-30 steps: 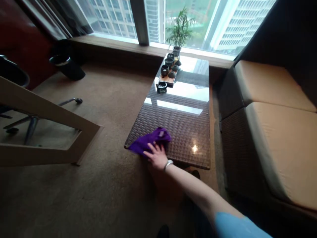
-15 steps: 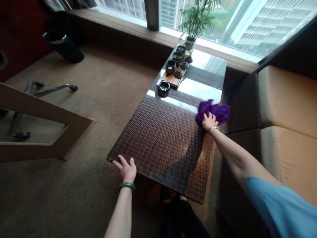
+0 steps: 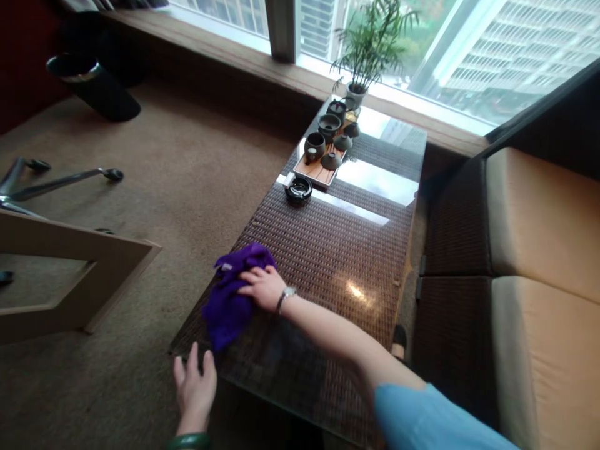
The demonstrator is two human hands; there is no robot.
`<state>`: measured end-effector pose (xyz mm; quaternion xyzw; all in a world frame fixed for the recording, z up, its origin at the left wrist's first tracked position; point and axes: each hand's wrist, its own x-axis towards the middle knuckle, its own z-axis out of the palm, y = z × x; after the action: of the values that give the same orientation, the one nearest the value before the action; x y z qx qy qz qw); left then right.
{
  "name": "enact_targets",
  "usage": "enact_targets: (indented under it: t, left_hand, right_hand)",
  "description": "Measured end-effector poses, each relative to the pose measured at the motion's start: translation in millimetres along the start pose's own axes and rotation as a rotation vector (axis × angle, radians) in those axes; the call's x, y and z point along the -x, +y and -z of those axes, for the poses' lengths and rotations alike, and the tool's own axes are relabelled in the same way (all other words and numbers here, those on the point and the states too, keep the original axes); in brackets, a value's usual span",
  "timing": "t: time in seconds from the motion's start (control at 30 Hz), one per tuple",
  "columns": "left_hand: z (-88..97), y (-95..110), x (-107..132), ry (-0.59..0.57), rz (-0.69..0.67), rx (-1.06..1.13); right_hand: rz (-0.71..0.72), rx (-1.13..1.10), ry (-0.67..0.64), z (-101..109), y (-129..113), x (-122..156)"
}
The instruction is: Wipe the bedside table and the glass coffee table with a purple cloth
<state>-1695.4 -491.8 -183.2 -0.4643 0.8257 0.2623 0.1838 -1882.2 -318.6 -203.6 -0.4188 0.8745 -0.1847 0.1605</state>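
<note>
The right hand (image 3: 262,287) presses flat, fingers spread, on a purple cloth (image 3: 232,300) lying near the desk's (image 3: 337,262) near-left corner. The left hand (image 3: 195,390) rests open at that corner's edge, holding nothing. A small pale tag shows on the cloth, its writing unreadable.

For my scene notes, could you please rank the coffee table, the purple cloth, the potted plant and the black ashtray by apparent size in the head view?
1. Coffee table
2. Purple cloth and potted plant: look alike; the plant stands farther away, so unranked
3. Black ashtray

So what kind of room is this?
Probably a high-rise lounge or hotel sitting area: a glass-topped wicker coffee table with a tea set, a cushioned sofa, and tall buildings outside the window.
</note>
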Motion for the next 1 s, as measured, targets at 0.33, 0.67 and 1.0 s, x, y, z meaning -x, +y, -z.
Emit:
enact_targets:
  t: [0.33, 0.67, 1.0]
  left_hand:
    - [-107.4, 231.8, 45.5, 0.183, -0.080, 0.048]
    - [-163.4, 300.0, 53.4, 0.253, 0.104, -0.072]
    - [-162.9, 299.2, 44.7, 0.253, 0.196, -0.151]
  right_hand:
    - [0.176, -0.051, -0.413, 129.8, 233.8, 203.2]
    - [-0.855, 0.262, -0.036, 332.8, 548.1, 91.5]
    - [0.401, -0.142, -0.502, 157.9, 316.4, 228.5]
